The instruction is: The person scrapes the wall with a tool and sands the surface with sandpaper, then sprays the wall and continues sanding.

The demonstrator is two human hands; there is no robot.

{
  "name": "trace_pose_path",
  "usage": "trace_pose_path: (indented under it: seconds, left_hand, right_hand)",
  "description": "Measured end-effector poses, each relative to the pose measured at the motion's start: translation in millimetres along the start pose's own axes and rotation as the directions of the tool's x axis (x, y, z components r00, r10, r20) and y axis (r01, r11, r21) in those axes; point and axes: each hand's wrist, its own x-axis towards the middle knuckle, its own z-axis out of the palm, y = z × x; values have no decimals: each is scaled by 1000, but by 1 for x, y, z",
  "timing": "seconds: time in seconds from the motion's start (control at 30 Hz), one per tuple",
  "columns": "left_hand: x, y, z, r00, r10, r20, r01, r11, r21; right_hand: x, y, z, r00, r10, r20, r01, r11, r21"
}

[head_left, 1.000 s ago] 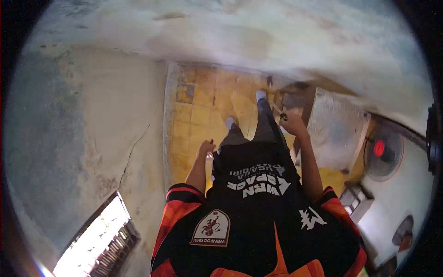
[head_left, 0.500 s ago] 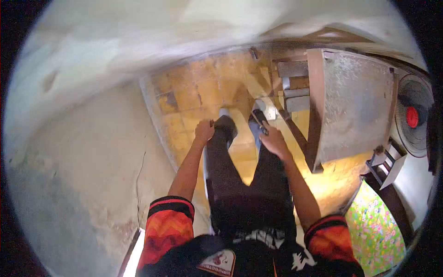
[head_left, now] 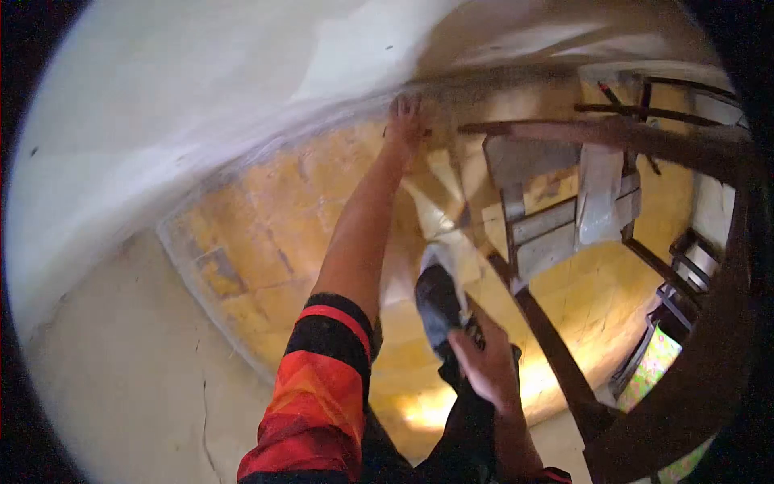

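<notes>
My left hand stretches far forward, fingers spread, low by the foot of the wall. Dark bits show on either side of it, mostly hidden under the hand. Closer to me, my right hand is closed around a small tool with a dark handle and a thin pale tip; its exact kind I cannot tell. The tool overlaps my shoe in this view.
A pale wall curves along the front and left. Yellowish tiles cover the floor. Wooden furniture with dark legs stands close on my right, beside a grey chair. Flowered cloth shows at lower right.
My left arm has reached forward to the foot of the wall. My right hand, still on the tool, appears lower and nearer. My view has tilted toward the furniture, now closer.
</notes>
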Motion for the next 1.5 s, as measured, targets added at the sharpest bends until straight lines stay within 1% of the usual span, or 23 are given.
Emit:
trace_pose_path:
  seconds: [0.07, 0.1, 0.2, 0.27, 0.37, 0.43, 0.47, 0.5, 0.53, 0.57, 0.6, 0.67, 0.77, 0.87, 0.9, 0.97, 1.03, 1.2, 1.27, 1.37, 1.4, 1.47, 1.5]
  left_hand:
    - [25, -3, 44, 999, 27, -20, -24, 993, 119]
    - [19, -9, 65, 998, 23, -61, -15, 992, 126]
    - [8, -8, 141, 978, -23, -206, 54, 988, 147]
    - [-38, -12, 118, 846, -175, 503, 414, 811, -414]
    - [-202, -22, 70, 905, -279, 321, 354, 913, -204]
    - [-291, -36, 6, 811, -265, 522, 384, 914, -132]
    - [-385, -42, -48, 747, -537, 392, 550, 830, 89]
    - [-422, -47, -119, 611, -515, 601, 708, 695, -125]
    - [-481, -56, -126, 688, -524, 501, 693, 680, -240]
    - [-518, -60, -166, 529, -404, 746, 822, 463, -332]
    - [-556, -65, -204, 317, -243, 917, 937, 232, -262]
    - [-626, -52, -276, 239, -299, 924, 971, 62, -231]
    - [-718, -33, -320, 319, -270, 908, 907, -190, -375]
    - [-741, 40, -417, 374, -801, 467, 808, 35, -588]
    - [-738, 61, -442, 371, -798, 475, 770, -22, -637]
    - [-737, 97, -486, 355, -784, 509, 700, -138, -700]
    - [-726, 127, -495, 233, -766, 599, 557, -400, -728]
    - [-675, 129, -499, 301, -748, 591, 306, -512, -803]
    - [-634, 116, -518, 333, -819, 467, 167, -437, -884]
    - [-559, 91, -605, 258, -894, 367, 147, -339, -929]
    - [-533, 83, -620, 283, -947, 154, -88, -186, -979]
    - [-500, 84, -724, 395, -895, 205, -177, -293, -940]
    - [-483, 86, -763, 381, -922, 68, -188, -150, -971]
  right_hand:
    - [19, 10, -2, 941, -338, 25, 336, 923, -186]
    - [20, -6, -3, 983, -137, 119, 149, 984, -95]
    - [35, 3, 2, 905, -422, 57, 424, 878, -223]
    - [28, -10, -2, 987, -142, 69, 143, 990, -5]
    - [20, 5, 13, 995, -98, -30, 100, 990, 101]
    - [-7, 21, 39, 945, -280, -168, 285, 959, 4]
    - [-30, 24, 53, 927, -319, -200, 322, 947, -18]
    - [-41, 61, 65, 911, -392, -129, 363, 910, -201]
    - [-52, 96, 77, 886, -461, -56, 410, 833, -371]
    - [-71, 113, 79, 916, -371, 154, 401, 811, -426]
    - [-90, 130, 82, 897, -263, 356, 415, 777, -473]
    - [-157, 96, 68, 820, -141, 555, 451, 756, -474]
    - [-198, 77, 41, 819, -205, 535, 512, 682, -522]
    - [-193, 34, -5, 768, -313, 558, 617, 596, -514]
    - [-157, 24, -23, 711, -371, 598, 674, 604, -426]
    - [-114, -19, -75, 869, -129, 477, 429, 676, -599]
    - [-84, -95, -121, 784, -382, 489, 589, 209, -781]
    - [-224, -333, -161, 684, -573, 452, 700, 341, -628]
    - [-232, -366, -160, 516, -733, 443, 772, 174, -611]
    - [-306, -426, -119, 529, -734, 426, 821, 316, -475]
    - [-324, -431, -110, 526, -729, 437, 846, 394, -360]
    - [-371, -450, -89, 539, -704, 462, 816, 572, -82]
    - [-393, -464, -78, 550, -683, 481, 750, 657, 75]
